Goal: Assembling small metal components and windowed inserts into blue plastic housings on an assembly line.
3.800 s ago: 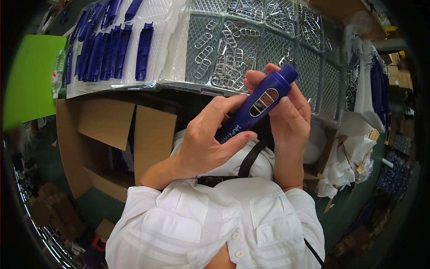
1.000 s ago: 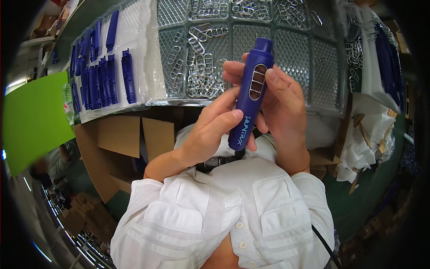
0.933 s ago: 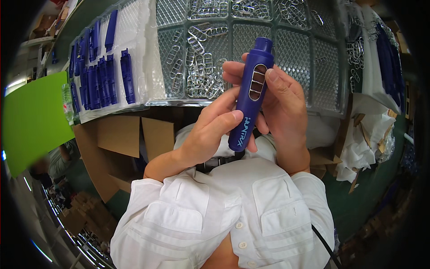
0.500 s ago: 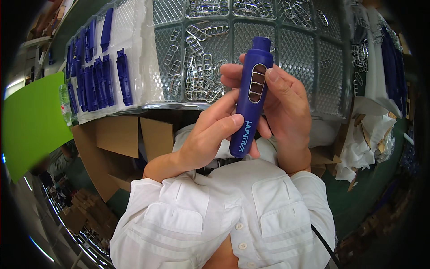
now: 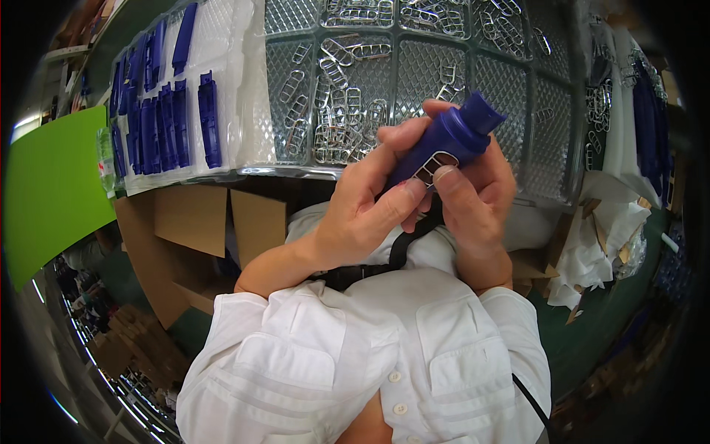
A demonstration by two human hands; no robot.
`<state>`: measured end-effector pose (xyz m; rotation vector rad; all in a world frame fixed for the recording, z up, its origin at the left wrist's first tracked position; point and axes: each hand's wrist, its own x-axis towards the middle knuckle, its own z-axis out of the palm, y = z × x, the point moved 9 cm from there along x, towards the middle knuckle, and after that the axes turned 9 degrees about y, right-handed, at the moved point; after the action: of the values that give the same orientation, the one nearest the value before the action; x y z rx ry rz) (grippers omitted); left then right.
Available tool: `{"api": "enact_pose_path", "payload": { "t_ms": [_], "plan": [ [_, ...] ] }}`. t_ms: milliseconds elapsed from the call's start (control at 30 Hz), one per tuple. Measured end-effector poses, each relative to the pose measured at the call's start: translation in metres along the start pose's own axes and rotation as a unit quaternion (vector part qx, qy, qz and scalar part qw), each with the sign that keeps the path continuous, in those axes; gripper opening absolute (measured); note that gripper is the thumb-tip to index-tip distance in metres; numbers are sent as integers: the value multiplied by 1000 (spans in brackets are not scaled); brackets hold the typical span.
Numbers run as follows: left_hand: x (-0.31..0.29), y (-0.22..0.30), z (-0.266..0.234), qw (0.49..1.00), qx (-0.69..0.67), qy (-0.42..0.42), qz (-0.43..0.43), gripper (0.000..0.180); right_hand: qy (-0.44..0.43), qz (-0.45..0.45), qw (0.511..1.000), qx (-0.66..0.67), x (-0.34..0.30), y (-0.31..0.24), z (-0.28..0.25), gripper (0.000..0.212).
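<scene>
Both of my hands hold a dark blue plastic tube-shaped housing (image 5: pixel 452 136) above the tray's front edge. It is tilted, with its narrower open-ended neck pointing up and to the right. A chrome frame with crossbars (image 5: pixel 427 172) sits in the slot on its side. My left hand (image 5: pixel 362 203) is wrapped round the lower end, its thumb by the slot's lower part. From the other side my right hand (image 5: pixel 477 203) grips it, thumb pressed on the frame. The housing's lower end is hidden by my left hand.
Beyond my hands, a clear compartment tray (image 5: pixel 473 111) holds several loose chrome frames (image 5: pixel 351 111). To the left, blue half-shells (image 5: pixel 208 122) lie in a white tray (image 5: pixel 233 137). Open cardboard boxes (image 5: pixel 188 222) stand below, near a green panel (image 5: pixel 55 189). White wrapping (image 5: pixel 588 251) hangs at right.
The housing has turned and tipped, its neck swinging right and lower. My left hand has shifted up along it, covering its lower part, and my right thumb has slid down onto the frame.
</scene>
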<state>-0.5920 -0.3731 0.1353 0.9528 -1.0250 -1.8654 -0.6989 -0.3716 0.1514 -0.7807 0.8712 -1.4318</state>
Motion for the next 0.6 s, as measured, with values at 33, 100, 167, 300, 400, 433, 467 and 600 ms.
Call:
{"api": "enact_pose_path", "payload": {
  "t_ms": [33,100,167,300,400,433,467,600],
  "plan": [
    [-2,-2,-1,1000,-1,-1,1,63,-2,-30,1000,-2,-1,-1,2,56],
    [-7,-2,-3,998,35,-9,46,58,-12,-45,999,8,-1,3,5,55],
    [-7,-3,-7,998,43,-12,37,55,-22,-59,998,19,-3,3,11,55],
    [-16,-7,-9,998,58,-32,4,50,12,-92,996,-20,-9,2,15,56],
    [-20,-7,-11,999,28,-20,-1,50,14,-97,995,-8,-14,5,17,57],
    [-21,-7,-12,999,29,-17,0,50,18,-90,996,-13,-15,8,16,57],
    [-20,-9,-12,1000,23,-15,-2,51,15,-88,996,-11,-17,7,16,57],
    [-23,-19,-20,1000,21,-5,-7,54,41,-72,992,-93,-22,17,14,54]
  ]
}}
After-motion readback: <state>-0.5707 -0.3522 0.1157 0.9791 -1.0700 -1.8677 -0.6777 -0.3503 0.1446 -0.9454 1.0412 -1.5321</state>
